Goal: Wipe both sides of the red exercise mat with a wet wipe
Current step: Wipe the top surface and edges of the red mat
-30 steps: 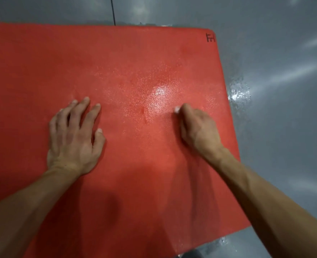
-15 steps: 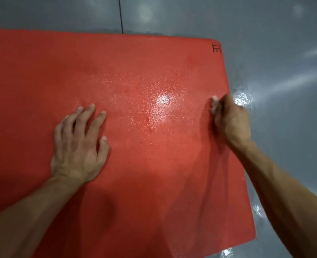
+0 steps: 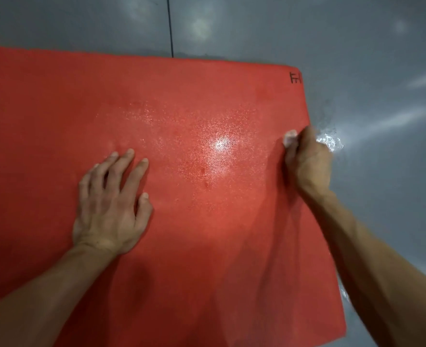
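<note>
The red exercise mat (image 3: 181, 101) lies flat on a grey floor and fills most of the view, with a wet sheen near its middle. My left hand (image 3: 111, 204) rests flat on the mat, fingers spread and straight. My right hand (image 3: 309, 159) sits at the mat's right edge, fingers curled round a small white wet wipe (image 3: 290, 138). Only a bit of the wipe shows past the fingers. A small black logo (image 3: 295, 78) marks the mat's far right corner.
Glossy grey floor (image 3: 382, 71) surrounds the mat at the top and right. A wet patch (image 3: 330, 141) glistens on the floor just beside my right hand. A dark seam line (image 3: 169, 26) runs across the floor behind the mat.
My right hand has slid the wipe rightward from the mat's middle to its right edge. My left hand has stayed pressed in the same spot.
</note>
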`<move>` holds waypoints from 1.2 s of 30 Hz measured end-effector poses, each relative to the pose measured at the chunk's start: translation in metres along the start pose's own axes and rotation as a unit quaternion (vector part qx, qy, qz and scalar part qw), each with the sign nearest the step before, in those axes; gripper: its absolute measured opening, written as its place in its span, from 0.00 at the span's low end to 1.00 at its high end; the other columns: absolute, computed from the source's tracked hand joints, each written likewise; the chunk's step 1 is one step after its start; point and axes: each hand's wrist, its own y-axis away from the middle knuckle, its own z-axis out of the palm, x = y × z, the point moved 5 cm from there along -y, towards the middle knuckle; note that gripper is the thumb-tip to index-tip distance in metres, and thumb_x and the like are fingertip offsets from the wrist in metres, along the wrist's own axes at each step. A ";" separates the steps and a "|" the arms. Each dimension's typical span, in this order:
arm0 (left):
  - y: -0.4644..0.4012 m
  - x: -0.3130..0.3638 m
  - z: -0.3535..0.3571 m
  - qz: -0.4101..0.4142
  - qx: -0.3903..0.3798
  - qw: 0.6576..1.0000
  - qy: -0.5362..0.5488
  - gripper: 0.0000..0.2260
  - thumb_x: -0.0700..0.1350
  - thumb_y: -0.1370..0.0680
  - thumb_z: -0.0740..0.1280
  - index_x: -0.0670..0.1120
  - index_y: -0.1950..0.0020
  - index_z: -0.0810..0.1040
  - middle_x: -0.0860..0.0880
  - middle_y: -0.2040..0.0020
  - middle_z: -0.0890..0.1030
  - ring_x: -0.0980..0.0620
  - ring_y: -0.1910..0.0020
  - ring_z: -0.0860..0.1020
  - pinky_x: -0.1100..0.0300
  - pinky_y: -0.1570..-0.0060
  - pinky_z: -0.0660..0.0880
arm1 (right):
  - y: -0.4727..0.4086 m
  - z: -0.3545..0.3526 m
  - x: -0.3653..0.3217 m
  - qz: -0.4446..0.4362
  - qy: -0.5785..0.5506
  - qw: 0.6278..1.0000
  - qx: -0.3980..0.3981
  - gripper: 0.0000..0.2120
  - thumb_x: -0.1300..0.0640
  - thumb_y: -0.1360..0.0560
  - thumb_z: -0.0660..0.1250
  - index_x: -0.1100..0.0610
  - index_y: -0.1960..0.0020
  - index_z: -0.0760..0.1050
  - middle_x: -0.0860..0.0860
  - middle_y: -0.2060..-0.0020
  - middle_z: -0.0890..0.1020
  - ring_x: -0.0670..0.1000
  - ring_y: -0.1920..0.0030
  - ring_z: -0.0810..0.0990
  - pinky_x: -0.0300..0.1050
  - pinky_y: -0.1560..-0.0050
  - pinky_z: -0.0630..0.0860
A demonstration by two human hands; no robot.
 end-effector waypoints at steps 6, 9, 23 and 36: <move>0.000 -0.001 0.001 0.007 0.002 1.000 -0.004 0.27 0.51 0.23 0.59 0.45 0.24 0.72 0.43 0.23 0.69 0.39 0.24 0.65 0.41 0.26 0.58 | 0.033 0.035 -0.109 -0.250 -0.028 0.964 -0.088 0.13 0.47 0.15 0.58 0.56 0.52 0.69 0.53 0.71 0.73 0.58 0.73 0.70 0.45 0.69 0.62; 0.000 -0.001 -0.001 0.002 0.004 1.000 -0.004 0.27 0.51 0.23 0.59 0.45 0.24 0.72 0.42 0.23 0.69 0.39 0.24 0.66 0.41 0.26 0.58 | -0.009 0.013 -0.036 -0.129 0.028 0.990 -0.041 0.14 0.45 0.16 0.58 0.57 0.47 0.70 0.63 0.63 0.81 0.67 0.63 0.79 0.51 0.67 0.64; -0.002 -0.001 -0.001 0.006 0.006 1.000 -0.006 0.27 0.51 0.23 0.59 0.45 0.25 0.74 0.42 0.24 0.70 0.38 0.25 0.67 0.41 0.26 0.59 | -0.058 0.009 -0.025 -0.060 0.060 0.996 0.006 0.15 0.48 0.16 0.56 0.60 0.47 0.69 0.66 0.61 0.81 0.69 0.61 0.79 0.55 0.66 0.67; -0.004 -0.003 0.001 0.010 -0.007 1.000 -0.012 0.28 0.51 0.24 0.58 0.45 0.26 0.75 0.42 0.24 0.71 0.38 0.25 0.68 0.41 0.26 0.59 | -0.070 0.020 -0.024 -0.087 0.003 0.996 -0.031 0.11 0.49 0.17 0.57 0.57 0.46 0.68 0.61 0.60 0.82 0.66 0.60 0.80 0.54 0.65 0.70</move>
